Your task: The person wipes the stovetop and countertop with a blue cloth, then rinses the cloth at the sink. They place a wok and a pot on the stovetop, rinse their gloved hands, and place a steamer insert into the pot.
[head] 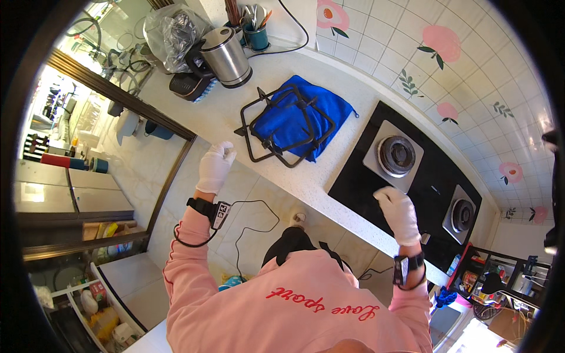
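My left hand (216,167), in a white glove, is curled into a fist off the counter's front edge, with nothing visible in it. My right hand (398,215), gloved the same way, has its fingers curled in above the black gas cooktop (353,185); nothing shows in its grip. Between the hands, black metal pan supports (254,155) overlap on a blue cloth (337,110) with a small corner loop. On the cooktop, the left burner (397,154) and the right burner (462,215) are bare of supports.
A steel electric kettle (227,55) stands at the counter's back left, beside a clear plastic bag (172,37) and a teal utensil cup (256,37). A tiled wall (379,39) bounds the counter. An open drawer (101,309) lies at lower left. A thin cable (254,229) hangs near my left wrist.
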The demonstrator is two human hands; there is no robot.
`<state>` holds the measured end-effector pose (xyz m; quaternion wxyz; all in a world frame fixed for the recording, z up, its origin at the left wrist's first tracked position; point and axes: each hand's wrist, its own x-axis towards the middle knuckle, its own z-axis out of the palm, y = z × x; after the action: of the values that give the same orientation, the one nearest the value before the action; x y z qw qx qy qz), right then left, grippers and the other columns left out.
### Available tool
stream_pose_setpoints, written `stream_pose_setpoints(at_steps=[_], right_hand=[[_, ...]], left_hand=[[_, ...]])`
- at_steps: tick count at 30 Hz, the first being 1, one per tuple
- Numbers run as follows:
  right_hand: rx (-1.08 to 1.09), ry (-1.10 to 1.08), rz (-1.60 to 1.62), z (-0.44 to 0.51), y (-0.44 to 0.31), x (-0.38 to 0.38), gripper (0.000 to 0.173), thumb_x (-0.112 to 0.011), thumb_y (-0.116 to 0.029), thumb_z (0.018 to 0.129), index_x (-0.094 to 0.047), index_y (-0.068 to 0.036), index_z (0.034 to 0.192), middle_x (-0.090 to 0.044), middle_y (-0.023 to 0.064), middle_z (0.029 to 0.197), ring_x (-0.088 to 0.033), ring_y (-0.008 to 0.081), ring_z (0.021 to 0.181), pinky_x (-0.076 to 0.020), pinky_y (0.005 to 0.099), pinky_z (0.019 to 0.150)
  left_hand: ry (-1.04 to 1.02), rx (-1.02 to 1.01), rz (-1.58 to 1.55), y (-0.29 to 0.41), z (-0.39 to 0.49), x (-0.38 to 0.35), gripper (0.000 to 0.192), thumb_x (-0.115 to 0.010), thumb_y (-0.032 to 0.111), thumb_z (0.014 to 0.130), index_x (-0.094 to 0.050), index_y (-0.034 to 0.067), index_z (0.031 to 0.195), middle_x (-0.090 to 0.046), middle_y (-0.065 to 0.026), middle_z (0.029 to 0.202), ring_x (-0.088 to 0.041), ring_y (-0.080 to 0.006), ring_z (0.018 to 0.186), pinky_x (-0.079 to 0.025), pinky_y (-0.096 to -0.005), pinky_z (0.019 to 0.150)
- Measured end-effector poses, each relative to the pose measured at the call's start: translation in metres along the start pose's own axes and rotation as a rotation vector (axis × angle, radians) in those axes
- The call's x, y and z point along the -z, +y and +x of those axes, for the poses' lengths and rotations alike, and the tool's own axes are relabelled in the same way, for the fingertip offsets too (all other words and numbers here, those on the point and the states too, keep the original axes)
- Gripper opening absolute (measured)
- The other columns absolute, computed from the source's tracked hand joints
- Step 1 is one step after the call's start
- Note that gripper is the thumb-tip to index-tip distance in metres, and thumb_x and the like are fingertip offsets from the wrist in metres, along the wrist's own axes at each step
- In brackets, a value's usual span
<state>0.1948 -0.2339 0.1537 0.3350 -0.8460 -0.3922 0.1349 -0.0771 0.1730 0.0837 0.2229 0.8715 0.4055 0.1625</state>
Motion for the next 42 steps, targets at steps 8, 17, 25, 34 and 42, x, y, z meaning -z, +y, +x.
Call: stream_pose_setpoints(at_steps=[8, 17, 25, 34, 42], right_hand=[[-0.205, -0.208, 0.062, 0.143, -0.035, -0.107, 0.03, -0.066, -0.026, 0.088, -0.071, -0.005, 0.108, -0.072, 0.0194, 0.097, -0.07, 0.0313, 0.09, -0.0528, 0.0376, 0.08], [-0.319, -0.215, 0.094, 0.209, -0.045, -0.159, 0.046, -0.067, -0.03, 0.089, -0.064, -0.001, 0.124, -0.069, 0.0192, 0.114, -0.067, 0.0319, 0.103, -0.0512, 0.0382, 0.089], [-0.281, -0.252, -0.026, 0.236, -0.05, -0.176, 0.043, -0.063, -0.039, 0.09, -0.068, -0.001, 0.112, -0.071, 0.0205, 0.102, -0.068, 0.0366, 0.095, -0.0517, 0.0416, 0.085], [-0.294, -0.242, -0.058, 0.241, -0.055, -0.175, 0.04, -0.064, -0.039, 0.09, -0.069, -0.002, 0.102, -0.071, 0.0204, 0.093, -0.068, 0.037, 0.088, -0.0523, 0.0425, 0.078], [-0.15, -0.136, -0.194, 0.242, -0.047, -0.191, 0.035, -0.069, -0.037, 0.086, -0.067, -0.002, 0.094, -0.068, 0.0219, 0.088, -0.067, 0.0396, 0.086, -0.0525, 0.0456, 0.076]], left_hand=[[-0.052, -0.17, 0.016, -0.027, 0.072, -0.037, 0.035, -0.071, 0.023, 0.086, -0.065, 0.008, 0.117, -0.067, -0.0163, 0.11, -0.066, -0.0332, 0.095, -0.052, -0.0398, 0.083], [-0.181, -0.144, -0.15, -0.024, 0.104, -0.042, 0.03, -0.072, 0.023, 0.085, -0.07, 0.006, 0.11, -0.07, -0.0174, 0.106, -0.067, -0.033, 0.092, -0.051, -0.0394, 0.081], [-0.344, -0.114, -0.291, -0.038, 0.122, -0.055, 0.017, -0.074, 0.018, 0.083, -0.071, 0.005, 0.092, -0.069, -0.0156, 0.081, -0.065, -0.0291, 0.073, -0.05, -0.0358, 0.067], [-0.186, -0.074, -0.372, -0.032, 0.108, -0.051, 0.018, -0.076, 0.014, 0.081, -0.067, 0.003, 0.092, -0.068, -0.0155, 0.088, -0.065, -0.0281, 0.075, -0.05, -0.0357, 0.07], [-0.054, -0.206, -0.144, -0.063, 0.086, -0.074, 0.022, -0.074, 0.013, 0.083, -0.065, 0.002, 0.101, -0.069, -0.017, 0.101, -0.066, -0.0343, 0.085, -0.053, -0.0399, 0.076]])
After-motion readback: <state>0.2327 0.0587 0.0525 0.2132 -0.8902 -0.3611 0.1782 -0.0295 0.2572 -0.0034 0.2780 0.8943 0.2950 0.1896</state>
